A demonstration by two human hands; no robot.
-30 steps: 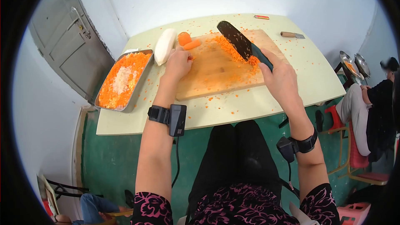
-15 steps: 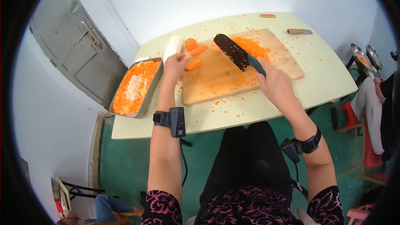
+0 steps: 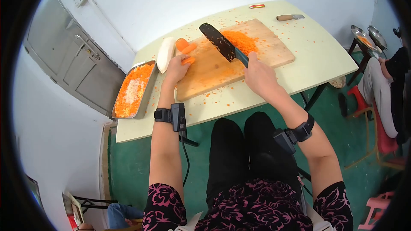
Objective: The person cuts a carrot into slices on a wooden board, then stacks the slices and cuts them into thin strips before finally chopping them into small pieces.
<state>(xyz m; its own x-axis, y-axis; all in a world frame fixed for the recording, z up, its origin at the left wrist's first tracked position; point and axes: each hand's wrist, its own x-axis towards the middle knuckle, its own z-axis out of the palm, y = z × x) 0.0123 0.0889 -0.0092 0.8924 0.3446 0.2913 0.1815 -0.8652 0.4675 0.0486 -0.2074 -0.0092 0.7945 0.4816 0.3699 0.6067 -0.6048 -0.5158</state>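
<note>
My right hand (image 3: 261, 77) is closed round the dark handle of a kitchen knife (image 3: 217, 42). Its wide black blade, flecked with carrot bits, is over the wooden cutting board (image 3: 205, 81), beside a heap of finely chopped carrot (image 3: 242, 40). At the board's left side, the fingers of my left hand (image 3: 176, 69) are closed on the near end of some cut carrot pieces (image 3: 188, 60); the fingertips are partly hidden. Just beyond lie a carrot chunk (image 3: 182, 44) and another carrot piece (image 3: 189, 48). A peeled white radish (image 3: 165, 54) lies left of that hand.
A metal tray (image 3: 150, 76) of chopped carrot with a pale chopped heap stands at the table's left edge. Toward the back are a wooden-handled scraper (image 3: 290, 17) and a small red packet (image 3: 257, 6). Metal bowls (image 3: 376, 37) and a seated person (image 3: 381, 90) are at right.
My left hand has come down from beside the radish onto the carrot pieces. The knife stays in my right hand over the board. The whole view has shifted slightly.
</note>
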